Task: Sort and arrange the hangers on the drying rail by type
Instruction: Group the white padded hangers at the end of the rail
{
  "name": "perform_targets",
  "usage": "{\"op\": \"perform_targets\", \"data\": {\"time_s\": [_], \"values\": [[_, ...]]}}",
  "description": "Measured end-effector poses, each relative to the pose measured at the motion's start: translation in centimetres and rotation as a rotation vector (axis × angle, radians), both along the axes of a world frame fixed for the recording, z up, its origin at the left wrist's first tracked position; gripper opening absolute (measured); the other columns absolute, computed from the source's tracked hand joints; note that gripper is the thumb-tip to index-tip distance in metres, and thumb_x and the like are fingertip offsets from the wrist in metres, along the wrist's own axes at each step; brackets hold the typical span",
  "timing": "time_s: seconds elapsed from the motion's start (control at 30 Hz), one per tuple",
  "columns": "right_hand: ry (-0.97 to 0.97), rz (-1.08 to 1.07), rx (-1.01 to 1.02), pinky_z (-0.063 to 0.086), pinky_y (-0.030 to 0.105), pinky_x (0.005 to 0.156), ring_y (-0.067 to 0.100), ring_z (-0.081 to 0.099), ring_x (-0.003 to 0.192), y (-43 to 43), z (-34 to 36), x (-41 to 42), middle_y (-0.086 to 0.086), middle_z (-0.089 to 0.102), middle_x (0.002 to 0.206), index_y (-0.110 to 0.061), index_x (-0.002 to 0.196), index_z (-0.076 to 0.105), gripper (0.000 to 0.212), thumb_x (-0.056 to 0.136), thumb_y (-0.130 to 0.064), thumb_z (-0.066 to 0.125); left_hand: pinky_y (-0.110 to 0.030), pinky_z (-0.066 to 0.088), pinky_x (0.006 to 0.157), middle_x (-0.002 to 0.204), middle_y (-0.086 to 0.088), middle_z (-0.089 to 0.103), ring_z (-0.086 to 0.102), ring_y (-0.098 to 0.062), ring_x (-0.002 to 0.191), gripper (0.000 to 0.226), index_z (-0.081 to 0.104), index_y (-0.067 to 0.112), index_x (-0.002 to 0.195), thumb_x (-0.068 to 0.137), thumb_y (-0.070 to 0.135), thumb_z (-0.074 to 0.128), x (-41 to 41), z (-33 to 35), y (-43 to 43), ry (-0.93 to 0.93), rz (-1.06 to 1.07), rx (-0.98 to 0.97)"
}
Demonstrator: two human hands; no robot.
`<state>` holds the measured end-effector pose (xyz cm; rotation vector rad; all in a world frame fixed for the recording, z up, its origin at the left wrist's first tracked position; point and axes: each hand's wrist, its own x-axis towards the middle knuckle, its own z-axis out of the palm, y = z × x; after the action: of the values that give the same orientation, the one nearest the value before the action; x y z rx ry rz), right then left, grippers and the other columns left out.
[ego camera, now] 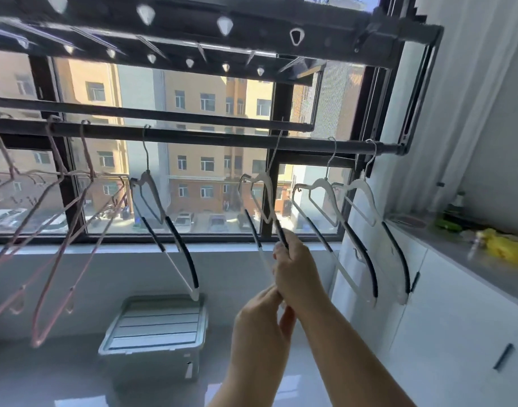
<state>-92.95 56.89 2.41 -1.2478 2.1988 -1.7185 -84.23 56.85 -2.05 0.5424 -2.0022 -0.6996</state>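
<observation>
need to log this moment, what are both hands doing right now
Left hand: closed on the lower end of the white hanger.
Right hand: closed on the same white hanger's arm, higher up.

Four white hangers (329, 201), maybe three pink hangers (61, 230)

You've got no readable text, labels, brands or nos. anywhere here: nothing legible on what hangs at the window, nor on the bldgs outside.
</observation>
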Motion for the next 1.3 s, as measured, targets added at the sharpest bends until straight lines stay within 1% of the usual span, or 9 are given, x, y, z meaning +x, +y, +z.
{"op": "perform_targets", "data": {"time_s": [0.23, 0.4, 0.6, 0.83, 0.9, 1.1, 1.2, 1.27, 1.3], "values": [[-0.028, -0.010, 0.007, 0.030, 0.014, 0.060, -0.003, 0.035, 0.064, 1.5, -0.4, -2.0, -0.019, 0.038, 0.075, -0.016, 0.129, 0.046, 0.034, 0.098, -0.018, 0.032, 0.008, 0.032, 0.072, 0.095, 0.015, 0.070, 0.051, 0.004, 0.098, 0.029, 0.070, 0.025, 0.097, 0.071, 0.013, 0.073, -1.6, -0.4, 1.0, 0.022, -0.068, -0.049], [-0.021, -0.023, 0.034, 0.028, 0.013, 0.058, -0.004, 0.032, 0.063, 2.0, -0.3, -2.5, -0.016, 0.038, 0.077, -0.006, 0.129, 0.042, 0.036, 0.098, -0.020, 0.031, 0.006, 0.035, 0.075, 0.096, 0.016, 0.070, 0.057, 0.004, 0.092, 0.028, 0.069, 0.027, 0.100, 0.074, 0.018, 0.072, -2.2, -0.4, 1.2, 0.008, -0.103, -0.041], [-0.029, -0.023, 0.061, 0.035, 0.015, 0.055, 0.002, 0.045, 0.059, 2.6, 0.1, -2.7, -0.008, 0.051, 0.074, -0.013, 0.126, 0.045, 0.032, 0.098, -0.019, 0.031, -0.003, 0.040, 0.072, 0.089, 0.011, 0.071, 0.057, 0.000, 0.088, 0.020, 0.069, 0.023, 0.094, 0.074, 0.018, 0.071, -2.7, -0.4, 1.3, 0.008, -0.123, -0.031], [-0.059, -0.048, 0.075, 0.038, 0.006, 0.044, 0.002, 0.050, 0.053, 2.7, 0.4, -3.0, -0.005, 0.054, 0.077, -0.016, 0.128, 0.045, 0.032, 0.098, -0.018, 0.032, 0.006, 0.034, 0.069, 0.093, 0.010, 0.070, 0.055, 0.000, 0.090, 0.021, 0.068, 0.023, 0.096, 0.076, 0.018, 0.070, -3.3, -0.3, 1.3, 0.012, -0.129, -0.035], [-0.054, -0.061, 0.082, 0.039, 0.006, 0.045, 0.001, 0.051, 0.050, 2.8, 0.5, -3.1, -0.007, 0.054, 0.077, -0.017, 0.129, 0.044, 0.033, 0.099, -0.019, 0.032, 0.007, 0.032, 0.070, 0.093, 0.008, 0.071, 0.052, 0.000, 0.095, 0.021, 0.068, 0.023, 0.097, 0.076, 0.019, 0.070, -3.5, -0.3, 1.3, 0.015, -0.127, -0.048], [-0.057, -0.088, 0.066, 0.042, 0.011, 0.050, 0.002, 0.052, 0.051, 3.3, 0.6, -3.5, -0.007, 0.056, 0.077, -0.017, 0.121, 0.050, 0.028, 0.098, -0.019, 0.032, -0.003, 0.035, 0.073, 0.093, 0.008, 0.071, 0.064, -0.007, 0.082, 0.020, 0.066, 0.024, 0.098, 0.078, 0.024, 0.067, -4.0, -0.2, 1.4, -0.018, -0.125, -0.078], [-0.029, -0.102, 0.078, 0.040, 0.007, 0.047, -0.001, 0.053, 0.047, 3.4, 0.5, -3.5, -0.009, 0.057, 0.077, -0.018, 0.121, 0.050, 0.028, 0.098, -0.020, 0.033, -0.003, 0.035, 0.073, 0.094, 0.008, 0.071, 0.063, -0.007, 0.082, 0.022, 0.065, 0.024, 0.100, 0.078, 0.024, 0.067, -4.0, -0.2, 1.6, -0.014, -0.146, -0.061], [0.008, -0.104, 0.109, 0.045, 0.010, 0.053, -0.003, 0.058, 0.054, 3.6, 0.8, -3.4, -0.009, 0.060, 0.083, -0.019, 0.124, 0.048, 0.030, 0.098, -0.024, 0.033, -0.001, 0.035, 0.074, 0.100, 0.009, 0.069, 0.062, -0.004, 0.086, 0.027, 0.063, 0.026, 0.107, 0.079, 0.028, 0.066, -3.8, -0.4, 1.7, -0.038, -0.170, -0.056], [0.044, -0.112, 0.144, 0.050, 0.016, 0.064, 0.000, 0.063, 0.068, 3.7, 0.9, -3.3, -0.006, 0.063, 0.093, -0.018, 0.127, 0.046, 0.033, 0.098, -0.027, 0.034, 0.000, 0.035, 0.075, 0.102, 0.011, 0.068, 0.062, -0.002, 0.086, 0.031, 0.062, 0.027, 0.110, 0.079, 0.029, 0.066, -3.5, -0.5, 1.6, -0.049, -0.174, -0.055]]}}
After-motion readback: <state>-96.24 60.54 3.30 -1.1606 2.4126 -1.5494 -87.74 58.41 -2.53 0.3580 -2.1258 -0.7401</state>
